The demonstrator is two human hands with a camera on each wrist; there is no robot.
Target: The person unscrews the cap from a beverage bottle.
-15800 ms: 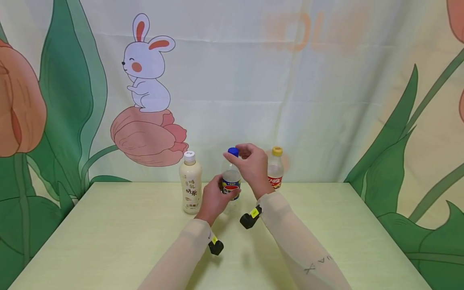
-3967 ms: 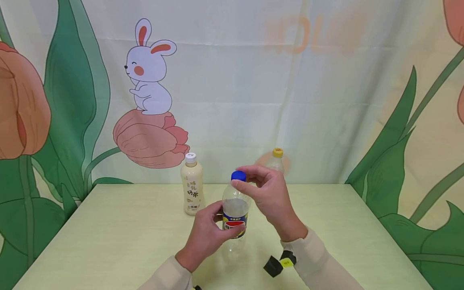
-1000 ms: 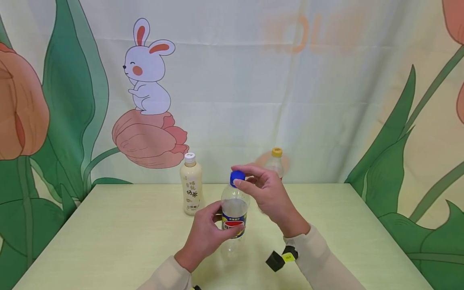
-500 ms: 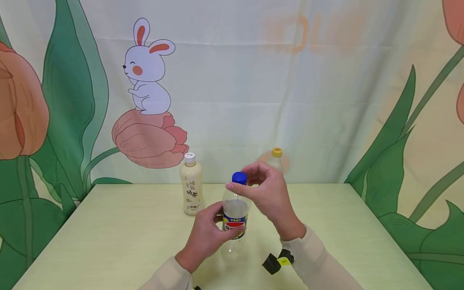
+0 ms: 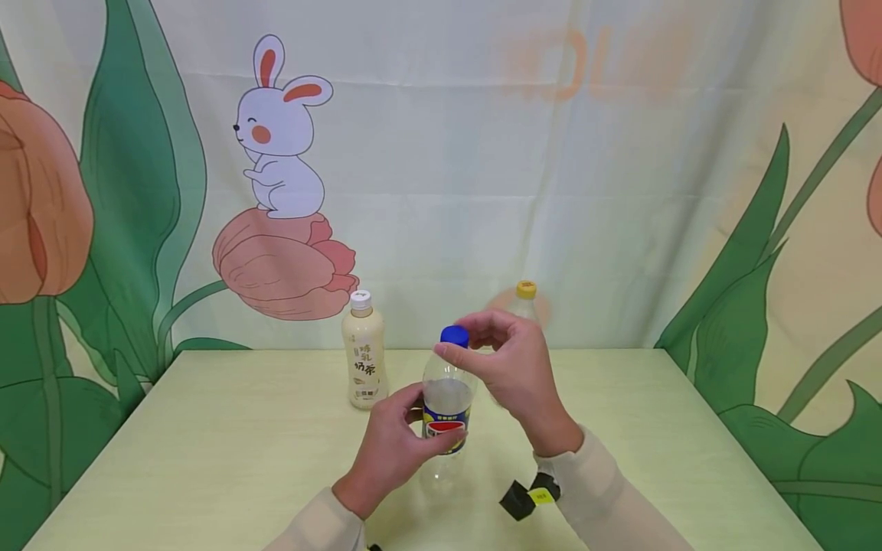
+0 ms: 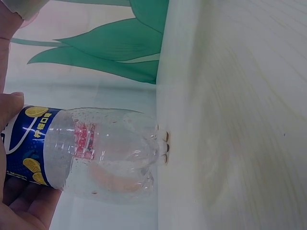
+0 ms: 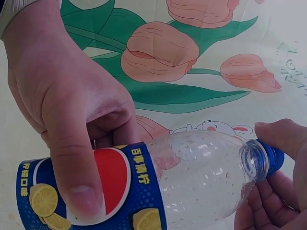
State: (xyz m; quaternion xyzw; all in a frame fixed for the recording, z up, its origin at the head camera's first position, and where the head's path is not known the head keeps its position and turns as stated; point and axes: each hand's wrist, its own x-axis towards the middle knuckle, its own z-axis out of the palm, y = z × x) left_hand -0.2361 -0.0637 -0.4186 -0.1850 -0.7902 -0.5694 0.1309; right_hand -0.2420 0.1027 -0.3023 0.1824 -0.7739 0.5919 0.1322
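Observation:
My left hand (image 5: 389, 448) grips the label of a clear plastic soda bottle (image 5: 448, 394), thumb across the front and fingers behind. The bottle stands upright in front of me, its base at the tabletop in the left wrist view. Its label (image 7: 117, 184) is blue with a red patch and lemon slices. A blue cap (image 5: 455, 336) sits on its neck. My right hand (image 5: 520, 375) pinches this cap from the right, the thumb along its near side and the fingers curled behind it.
A cream-coloured milk tea bottle (image 5: 364, 360) with a white cap stands back left. Behind my right hand is a yellow-capped bottle (image 5: 526, 302), mostly hidden. The pale table (image 5: 227, 428) ends at a cloth backdrop (image 5: 427, 153) printed with a rabbit and tulips.
Since the oldest frame, the soda bottle and both hands have come nearer to me. Over the last second my right thumb has shifted left across the cap's front; my left hand keeps its grip.

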